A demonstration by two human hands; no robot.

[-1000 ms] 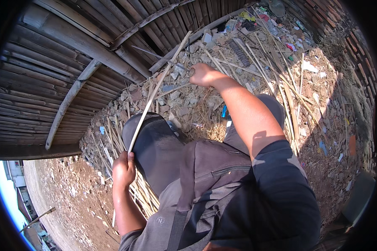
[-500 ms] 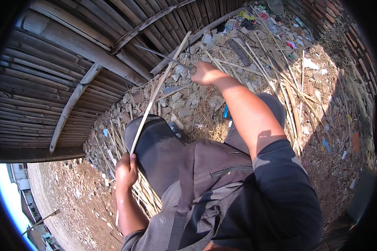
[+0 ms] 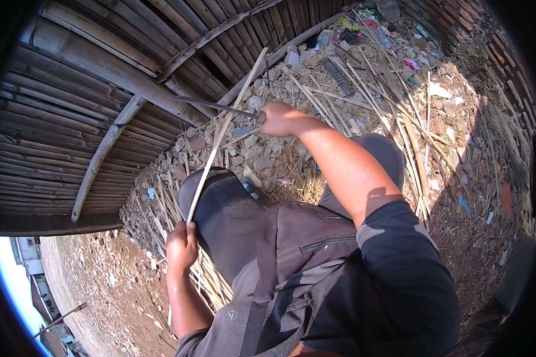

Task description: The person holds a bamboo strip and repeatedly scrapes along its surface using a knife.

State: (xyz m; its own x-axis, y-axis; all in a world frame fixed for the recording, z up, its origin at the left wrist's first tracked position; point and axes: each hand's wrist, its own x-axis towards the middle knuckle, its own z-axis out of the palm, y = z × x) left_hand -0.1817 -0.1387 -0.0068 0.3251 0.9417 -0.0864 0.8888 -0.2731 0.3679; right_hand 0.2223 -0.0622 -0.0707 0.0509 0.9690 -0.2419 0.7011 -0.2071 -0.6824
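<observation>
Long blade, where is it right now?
In the head view, the long blade is left of the upper centre, held in the right hand and pointing left, crossing the pale strip toward the bamboo wall.

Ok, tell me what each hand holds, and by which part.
Left hand: a pale strip, by its lower part. Right hand: a thin tool, by its right end, inside the fist.

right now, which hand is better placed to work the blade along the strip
Likely the right hand: it grips the blade, which crosses the strip in view, though contact is unclear. The left hand holds the strip lower down.
</observation>
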